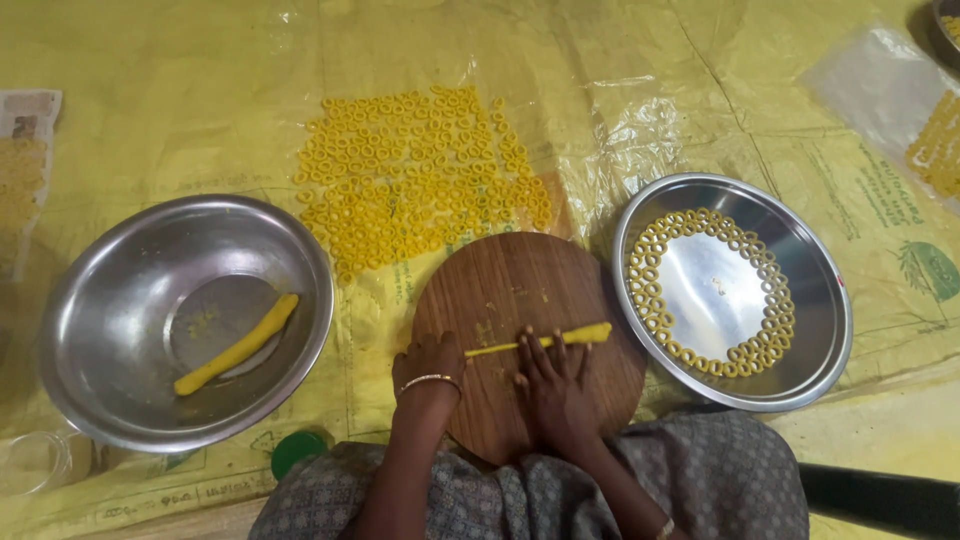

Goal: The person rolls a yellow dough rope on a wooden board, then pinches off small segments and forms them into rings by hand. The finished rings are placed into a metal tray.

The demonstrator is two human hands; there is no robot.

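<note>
Yellow translucent plastic sheeting is covering the whole floor surface, creased and reflecting light. A round brown wooden board is lying on it directly in front of the seated person, whose grey patterned garment is filling the bottom edge of the view.

A thin yellow rope of dough is lying across the board, running left to right and thickening toward its right end. The right hand is resting flat on the rope near its middle, fingers extended and spread, palm down, pressing rather than grasping. The left hand is lying at the rope's thin left end, fingers curled loosely downward; whether the fingertips are pinching the dough cannot be determined. A gold bangle is circling the left wrist.

To the left of the board, a large round steel bowl is holding one thick yellow dough roll, lying diagonally. To the right, a shallow round steel plate is carrying small yellow dough rings arranged in a double row around its inner edge. Beyond the board, a dense patch of similar yellow rings is lying on the sheeting. A green round lid is sitting near the left knee.
</note>
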